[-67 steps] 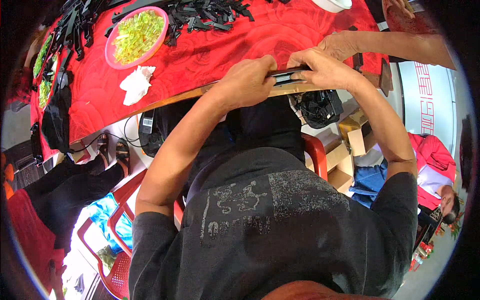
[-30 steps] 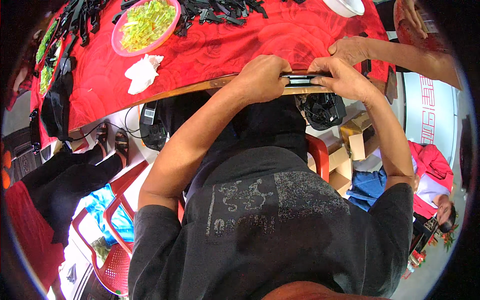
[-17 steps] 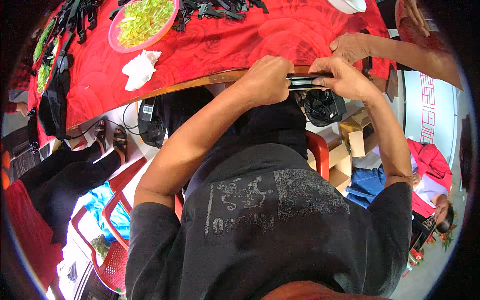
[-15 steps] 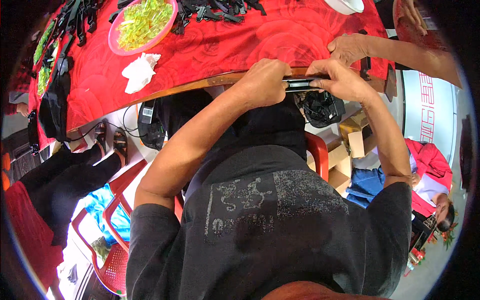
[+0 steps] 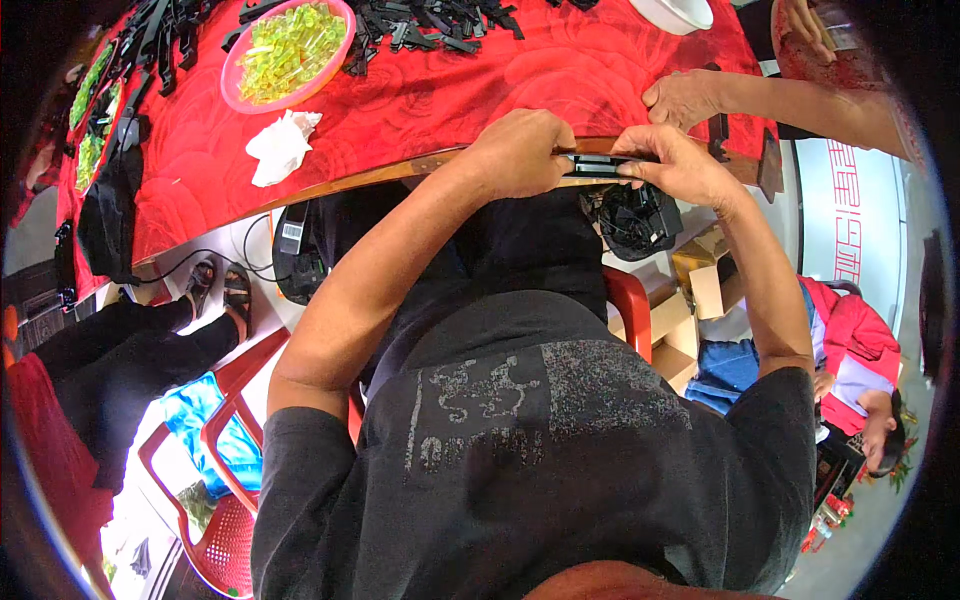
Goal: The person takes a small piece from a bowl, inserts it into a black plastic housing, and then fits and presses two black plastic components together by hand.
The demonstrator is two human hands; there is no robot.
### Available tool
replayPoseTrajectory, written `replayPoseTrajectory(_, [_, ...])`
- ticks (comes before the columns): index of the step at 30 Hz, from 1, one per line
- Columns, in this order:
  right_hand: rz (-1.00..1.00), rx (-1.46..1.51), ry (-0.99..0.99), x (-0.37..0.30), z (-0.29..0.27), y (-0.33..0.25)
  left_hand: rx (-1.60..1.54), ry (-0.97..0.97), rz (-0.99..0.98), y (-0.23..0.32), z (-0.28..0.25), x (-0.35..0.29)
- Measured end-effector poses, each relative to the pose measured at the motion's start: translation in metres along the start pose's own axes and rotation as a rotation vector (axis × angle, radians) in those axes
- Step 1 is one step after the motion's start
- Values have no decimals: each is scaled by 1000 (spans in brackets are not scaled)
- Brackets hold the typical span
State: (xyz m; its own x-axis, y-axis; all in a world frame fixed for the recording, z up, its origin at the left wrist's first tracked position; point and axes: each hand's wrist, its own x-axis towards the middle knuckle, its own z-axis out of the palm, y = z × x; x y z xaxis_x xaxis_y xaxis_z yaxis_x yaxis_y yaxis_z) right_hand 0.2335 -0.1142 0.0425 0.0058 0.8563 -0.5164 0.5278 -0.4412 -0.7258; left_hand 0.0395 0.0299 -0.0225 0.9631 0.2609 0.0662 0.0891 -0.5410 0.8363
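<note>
black part (image 5: 596,167): both ends hidden by left hand (image 5: 522,152) and right hand (image 5: 672,165), exact kind can't tell | left fingertips mostly hidden | white bowl (image 5: 690,22): cut by far edge | black pieces (image 5: 425,30): pile cut at far edge | co-worker's arm (image 5: 800,107), right: lost at rim | green pieces (image 5: 90,160), left: too small to tell

this looks like a small-parts workshop: loose black parts (image 5: 430,40) heap up at twelve o'clock and yellow-green pieces (image 5: 292,55) fill a pink bowl (image 5: 229,85) at eleven, all on a red-clothed desk (image 5: 400,173), while cardboard boxes (image 5: 707,292) lie below at three and a red plastic chair (image 5: 228,545) stands at eight.
</note>
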Motion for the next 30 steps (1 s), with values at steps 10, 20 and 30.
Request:
replayPoseTrajectory(10, [73, 207, 39, 4, -2, 3, -26, -31, -40, 3, -10, 13])
replayPoseTrajectory(20, [26, 90, -22, 16, -14, 2, -84, -92, -94, -2, -19, 23])
replayPoseTrajectory(30, [13, 95, -1, 16, -28, 13, -62, -50, -77, -5, -11, 42])
